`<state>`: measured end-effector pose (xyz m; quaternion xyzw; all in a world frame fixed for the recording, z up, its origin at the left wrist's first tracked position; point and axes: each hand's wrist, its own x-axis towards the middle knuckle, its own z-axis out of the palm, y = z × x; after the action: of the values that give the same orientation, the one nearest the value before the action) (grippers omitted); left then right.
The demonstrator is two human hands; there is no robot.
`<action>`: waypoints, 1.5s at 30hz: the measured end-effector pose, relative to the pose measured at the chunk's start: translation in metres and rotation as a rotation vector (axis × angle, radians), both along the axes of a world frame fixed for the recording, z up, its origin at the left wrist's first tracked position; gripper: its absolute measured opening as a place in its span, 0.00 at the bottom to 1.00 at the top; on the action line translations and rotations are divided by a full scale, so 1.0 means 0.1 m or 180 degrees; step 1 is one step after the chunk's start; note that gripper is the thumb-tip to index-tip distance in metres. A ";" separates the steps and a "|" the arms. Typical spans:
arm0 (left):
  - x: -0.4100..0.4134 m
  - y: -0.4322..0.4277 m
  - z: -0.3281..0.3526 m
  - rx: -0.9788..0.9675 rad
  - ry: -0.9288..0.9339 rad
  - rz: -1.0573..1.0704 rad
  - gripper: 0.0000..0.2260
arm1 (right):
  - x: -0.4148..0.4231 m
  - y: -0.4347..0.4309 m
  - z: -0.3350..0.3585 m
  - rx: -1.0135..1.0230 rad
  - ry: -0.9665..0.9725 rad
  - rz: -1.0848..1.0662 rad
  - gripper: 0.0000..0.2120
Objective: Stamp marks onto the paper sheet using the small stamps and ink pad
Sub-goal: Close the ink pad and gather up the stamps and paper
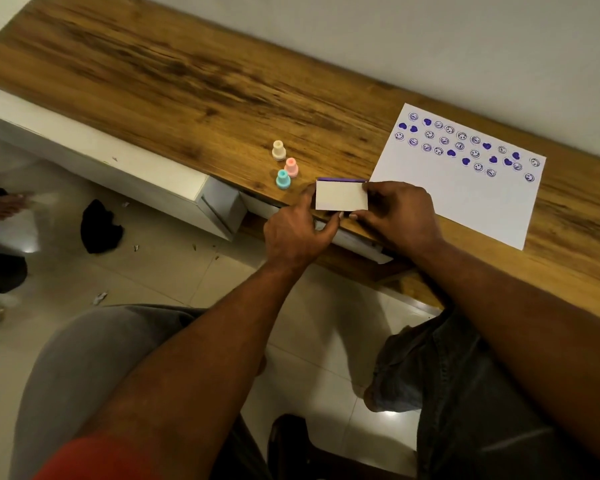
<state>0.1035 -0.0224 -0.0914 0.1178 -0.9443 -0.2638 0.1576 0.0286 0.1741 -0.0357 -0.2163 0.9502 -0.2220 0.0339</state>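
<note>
A white ink pad case [341,195] with a purple strip along its far edge lies at the front edge of the wooden table [187,84]. My left hand [297,233] pinches its left side with forefinger and thumb. My right hand [399,213] grips its right side. Three small stamps stand upright just left of the case: a cream stamp [278,150], a pink stamp [291,167] and a teal stamp [283,179]. The white paper sheet [465,199] lies to the right, its far half covered with several purple smiley and heart marks.
A grey wall runs behind the table. Below the table edge is a white cabinet [219,202] with a drawer. A black cloth [101,226] and paper scraps lie on the tiled floor at left. Another person's foot [4,206] shows at far left.
</note>
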 end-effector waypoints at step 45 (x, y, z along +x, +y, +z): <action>-0.04 0.12 0.06 0.0026 0.0027 -0.0129 0.35 | 0.17 0.09 -0.07 -0.0074 0.0082 -0.0237 0.22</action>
<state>0.0995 -0.0108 -0.0854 0.0981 -0.9447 -0.2713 0.1558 0.0453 0.1833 -0.0423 -0.1840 0.9552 -0.2314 0.0108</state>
